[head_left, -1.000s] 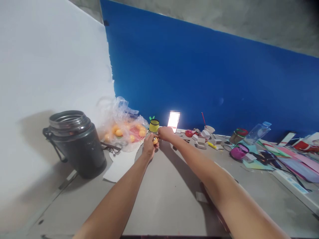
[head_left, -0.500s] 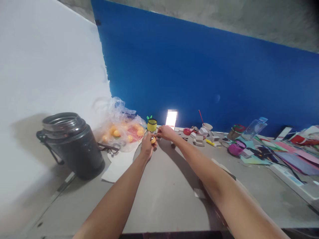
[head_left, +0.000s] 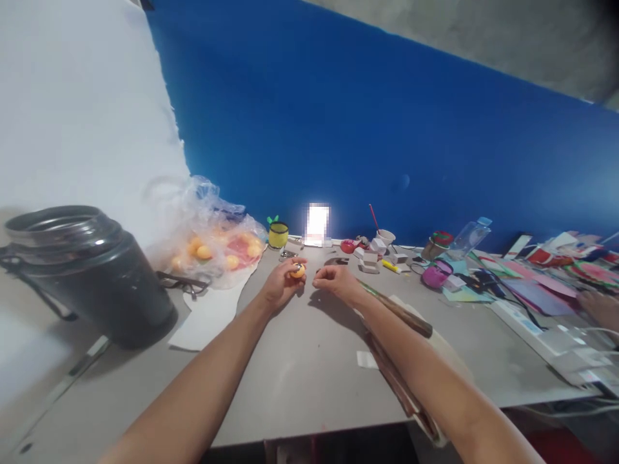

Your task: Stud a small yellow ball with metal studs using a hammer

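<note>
My left hand (head_left: 284, 282) is closed around a small orange ball (head_left: 296, 272) with dark and silvery marks on its upper side. Just to the right, my right hand (head_left: 333, 282) hovers over the table with thumb and forefinger pinched; whatever they hold, if anything, is too small to make out. A narrow gap separates the two hands. Beyond the left hand, small shiny metal pieces (head_left: 288, 255) lie near a yellow cup-shaped container (head_left: 278, 236) with a green top. A brown wooden handle (head_left: 411, 318) lies partly behind my right forearm.
At left stand a large dark flask (head_left: 91, 283), glasses (head_left: 182, 283) and a clear plastic bag (head_left: 213, 225) with several orange balls. A bright screen (head_left: 317, 224) leans at the back wall. Rightward are small boxes, a purple pouch (head_left: 436, 274), a power strip (head_left: 527, 335) and another person's hand (head_left: 599, 309).
My right hand has drawn back toward me and away from the left hand. The ball stays in my left hand. The view has turned right, bringing another person's hand in.
</note>
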